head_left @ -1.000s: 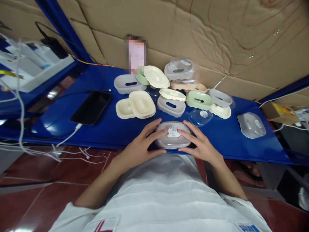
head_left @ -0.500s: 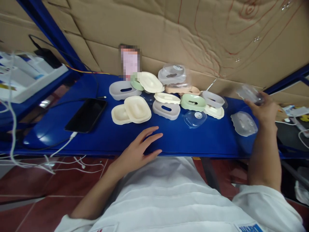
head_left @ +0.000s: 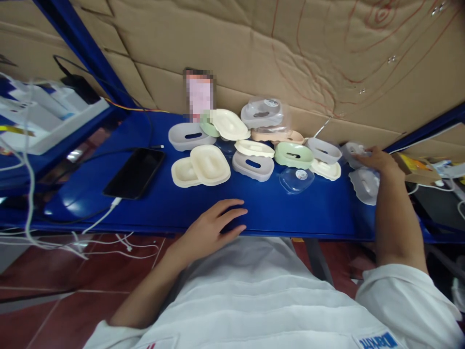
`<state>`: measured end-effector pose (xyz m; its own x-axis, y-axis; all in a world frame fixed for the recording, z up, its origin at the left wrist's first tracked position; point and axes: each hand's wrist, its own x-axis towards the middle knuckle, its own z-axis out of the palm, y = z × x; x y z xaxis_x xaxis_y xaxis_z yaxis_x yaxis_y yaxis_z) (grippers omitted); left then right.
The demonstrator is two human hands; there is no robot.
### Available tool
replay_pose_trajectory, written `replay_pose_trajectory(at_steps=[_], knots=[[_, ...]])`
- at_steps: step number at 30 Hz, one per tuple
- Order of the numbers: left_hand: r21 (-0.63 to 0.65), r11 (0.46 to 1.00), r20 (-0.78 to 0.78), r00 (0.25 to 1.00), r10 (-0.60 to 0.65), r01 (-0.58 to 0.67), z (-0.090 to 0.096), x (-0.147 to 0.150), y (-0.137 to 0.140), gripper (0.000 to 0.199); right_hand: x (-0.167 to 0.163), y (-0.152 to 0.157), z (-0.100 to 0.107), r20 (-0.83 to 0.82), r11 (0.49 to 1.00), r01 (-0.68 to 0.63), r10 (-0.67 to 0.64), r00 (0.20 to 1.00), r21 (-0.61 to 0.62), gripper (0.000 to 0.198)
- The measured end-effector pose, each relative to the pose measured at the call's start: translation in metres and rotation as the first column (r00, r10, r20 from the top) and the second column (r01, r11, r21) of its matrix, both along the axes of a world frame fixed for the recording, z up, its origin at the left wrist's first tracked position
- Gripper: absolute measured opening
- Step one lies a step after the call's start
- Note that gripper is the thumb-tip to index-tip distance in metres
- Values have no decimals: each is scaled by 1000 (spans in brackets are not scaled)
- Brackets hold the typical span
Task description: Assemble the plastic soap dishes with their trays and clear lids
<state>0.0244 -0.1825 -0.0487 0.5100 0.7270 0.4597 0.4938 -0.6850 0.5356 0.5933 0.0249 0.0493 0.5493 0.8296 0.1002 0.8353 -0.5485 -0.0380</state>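
Observation:
My left hand [head_left: 214,225] hovers near the front edge of the blue table, fingers spread, holding nothing. Over at the right, my right hand [head_left: 381,162] has its fingers on the right end of a pale grey soap dish with a clear cover [head_left: 351,151], down at the table's back right. Just in front of it lies another pale translucent soap dish [head_left: 365,186], partly hidden by my forearm. Nearest to my left hand are a lilac soap dish with a slot [head_left: 253,170], stacked cream trays [head_left: 210,167] and a clear lid with a round sticker [head_left: 296,182].
Behind these are a green soap dish [head_left: 293,157], a cream tray [head_left: 228,125] and a covered lilac dish [head_left: 262,114]. A black phone [head_left: 134,173] with a white cable lies left. A cardboard wall [head_left: 225,43] rises behind the blue table [head_left: 261,213]; a white tray [head_left: 69,128] stands far left.
My right hand has moved left and down, bringing the covered soap dish down beside the other pale dish. My left hand stays in about the same place.

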Motion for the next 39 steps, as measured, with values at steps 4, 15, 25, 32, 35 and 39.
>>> replay_pose_trajectory(at_steps=[4, 15, 25, 32, 35, 39], knots=[[3, 1000, -8, 1000, -3, 3, 1, 1, 0, 31, -46, -14, 1, 131, 978, -110, 87, 987, 177, 61], [17, 1000, -46, 999, -1, 2, 3, 2, 0, 29, -208, -108, -43, 233, 406, -909, 879, 416, 93, 43], [112, 988, -39, 993, 110, -105, 6, 4, 1, 33, -245, -116, -61, 115, 55, -988, 991, 72, 146, 60], [218, 834, -72, 844, 532, -508, 0, -3, 11, 57, -242, -115, -69, 178, 66, -974, 978, 106, 215, 44], [234, 849, -91, 859, 504, -473, -1, -4, 11, 42, -237, -113, -69, 182, 85, -961, 974, 136, 264, 32], [218, 867, -63, 880, 470, -447, 0, -5, 10, 16, -235, -114, -68, 127, 150, -874, 964, 232, 462, 30]])
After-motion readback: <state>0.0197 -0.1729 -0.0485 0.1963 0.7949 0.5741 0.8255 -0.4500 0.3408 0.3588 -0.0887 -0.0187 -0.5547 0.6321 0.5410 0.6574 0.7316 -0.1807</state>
